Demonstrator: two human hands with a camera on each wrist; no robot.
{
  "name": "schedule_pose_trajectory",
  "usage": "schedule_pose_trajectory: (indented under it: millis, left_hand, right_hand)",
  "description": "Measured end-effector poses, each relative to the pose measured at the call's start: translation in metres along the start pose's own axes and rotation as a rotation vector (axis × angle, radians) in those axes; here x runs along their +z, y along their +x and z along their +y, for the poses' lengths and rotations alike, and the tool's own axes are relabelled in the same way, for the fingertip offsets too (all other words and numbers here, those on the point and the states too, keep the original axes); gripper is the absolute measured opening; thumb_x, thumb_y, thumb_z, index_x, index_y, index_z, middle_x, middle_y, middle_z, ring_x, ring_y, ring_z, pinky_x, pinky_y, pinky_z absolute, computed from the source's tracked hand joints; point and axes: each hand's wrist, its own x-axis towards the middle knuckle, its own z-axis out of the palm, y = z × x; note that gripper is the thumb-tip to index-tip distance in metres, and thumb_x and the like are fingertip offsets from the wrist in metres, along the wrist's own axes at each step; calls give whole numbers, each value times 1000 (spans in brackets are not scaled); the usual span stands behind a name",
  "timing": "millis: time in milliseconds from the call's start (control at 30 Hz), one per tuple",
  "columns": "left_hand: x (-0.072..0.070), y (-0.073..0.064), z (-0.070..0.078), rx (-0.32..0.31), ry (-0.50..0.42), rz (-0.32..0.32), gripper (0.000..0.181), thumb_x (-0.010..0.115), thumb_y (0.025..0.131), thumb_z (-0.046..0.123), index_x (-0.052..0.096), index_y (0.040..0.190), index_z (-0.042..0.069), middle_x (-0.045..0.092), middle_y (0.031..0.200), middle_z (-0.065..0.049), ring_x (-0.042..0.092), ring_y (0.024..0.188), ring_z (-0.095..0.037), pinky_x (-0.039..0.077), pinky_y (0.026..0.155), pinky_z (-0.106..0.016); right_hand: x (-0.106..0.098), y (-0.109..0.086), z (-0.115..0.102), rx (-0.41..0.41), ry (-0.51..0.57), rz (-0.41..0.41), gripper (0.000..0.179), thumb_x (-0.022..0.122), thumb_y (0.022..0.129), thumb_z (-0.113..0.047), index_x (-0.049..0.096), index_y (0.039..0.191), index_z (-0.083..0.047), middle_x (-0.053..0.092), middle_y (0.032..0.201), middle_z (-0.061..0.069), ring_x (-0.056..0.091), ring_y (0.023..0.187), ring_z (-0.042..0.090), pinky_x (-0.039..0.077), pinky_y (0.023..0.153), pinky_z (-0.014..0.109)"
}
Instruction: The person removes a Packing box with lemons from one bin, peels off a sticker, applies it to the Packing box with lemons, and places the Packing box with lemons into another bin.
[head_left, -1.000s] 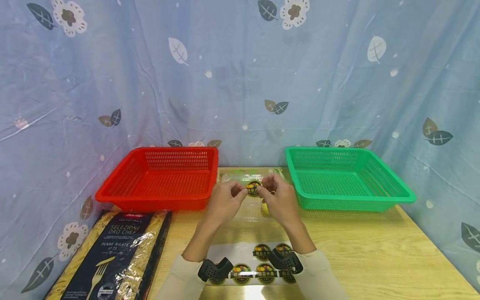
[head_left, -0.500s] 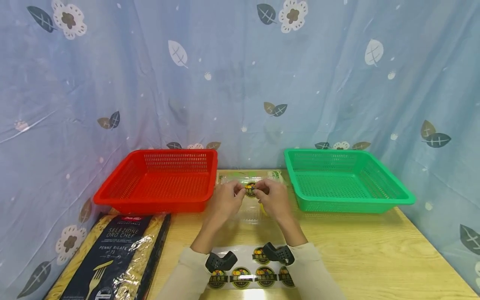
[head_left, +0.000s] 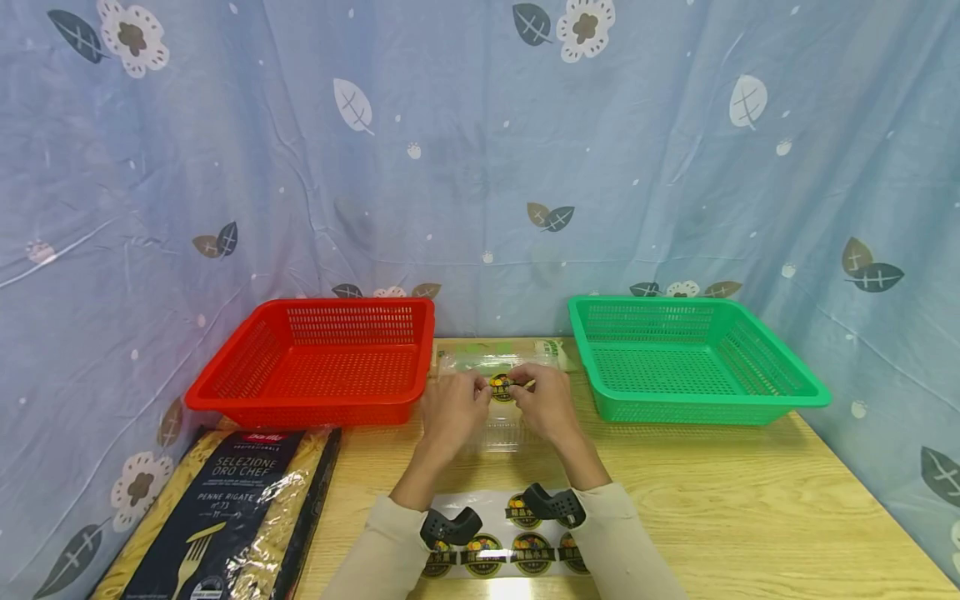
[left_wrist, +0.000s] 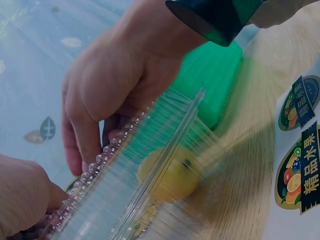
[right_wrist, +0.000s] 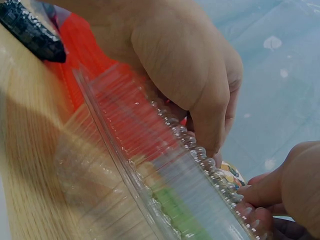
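A round black and gold sticker [head_left: 500,387] with a fruit picture lies over the top of a clear plastic box [head_left: 501,435]. My left hand [head_left: 455,410] pinches its left edge between thumb and finger. At its right edge, my right hand [head_left: 547,403] does the same. In the right wrist view, part of the sticker [right_wrist: 232,172] shows between the left hand [right_wrist: 185,70] and the right hand [right_wrist: 302,185], at the beaded edge of the lid. Inside the box, a round yellow fruit [left_wrist: 172,172] is visible through the plastic in the left wrist view.
A sheet of more round stickers [head_left: 483,554] lies on the wooden table [head_left: 720,500] beneath the forearms. A red basket [head_left: 311,408] stands at the back left, a green basket [head_left: 705,408] at the back right. A penne pasta bag [head_left: 225,508] lies at the left.
Both hands have come slightly down and toward me with the sticker, which now sits a little lower over the box. The right hand has drawn its fingers closer to the sticker's edge.
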Motion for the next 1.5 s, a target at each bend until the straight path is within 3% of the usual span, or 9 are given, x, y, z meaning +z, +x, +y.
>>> schedule_pose_trajectory:
  millis: [100,267,433,667,967,1167,1300,1500]
  left_hand:
    - [2,0,1,-12,2,-7,10,71,93,26,76,88,18,64,70,7,57,64,-18,43,59,-36]
    - [6,-1,1,-24,37,-10,10,70,93,28,75,90,19,65,72,6,57,65,-20,44,60,-38]
    - [9,-1,0,-23,47,17,11,69,94,26,74,88,18,64,69,4,56,60,-20,43,55,-38]
    - [8,-1,0,-17,70,47,10,68,92,24,73,86,17,67,71,0,60,61,-23,46,56,-41]
    - [9,-3,0,9,79,56,10,73,90,24,76,90,15,71,77,-1,61,61,-22,47,56,-40]
    - [9,-3,0,5,89,51,12,75,88,24,77,95,14,76,87,-4,66,67,-27,49,58,-40]
    - [6,-3,-1,-2,63,18,14,74,87,21,77,98,13,76,91,-4,67,70,-28,51,60,-40]
    - [-8,-3,-11,32,-126,-20,15,70,86,9,75,100,5,65,72,-1,56,59,-16,48,54,-31]
  right_hand:
    - [0,0,0,-12,-29,2,14,76,85,2,76,99,0,73,86,11,69,63,16,54,53,27]
    - [1,-2,1,-47,-168,27,14,81,83,-6,79,97,-6,74,81,4,66,67,15,51,60,30]
    - [4,-2,3,-77,-235,38,16,84,79,-8,80,95,-10,73,76,-1,63,66,15,46,66,35]
    - [6,-1,1,-69,-280,-1,19,84,82,-13,80,100,-11,69,73,-2,61,69,15,45,61,33]
    - [9,-2,2,-40,-327,23,9,82,84,-17,82,93,-14,55,57,-7,45,52,10,35,50,28]
    - [8,-3,0,1,-367,-49,17,76,90,-16,82,105,-22,72,75,-2,43,51,11,32,47,29]
    - [8,-3,-1,39,-384,-114,24,71,93,-19,79,115,-26,77,96,2,40,50,14,30,47,31]
    - [6,-5,-1,23,-341,-123,34,74,91,-26,74,125,-22,68,76,-3,43,52,14,33,50,31]
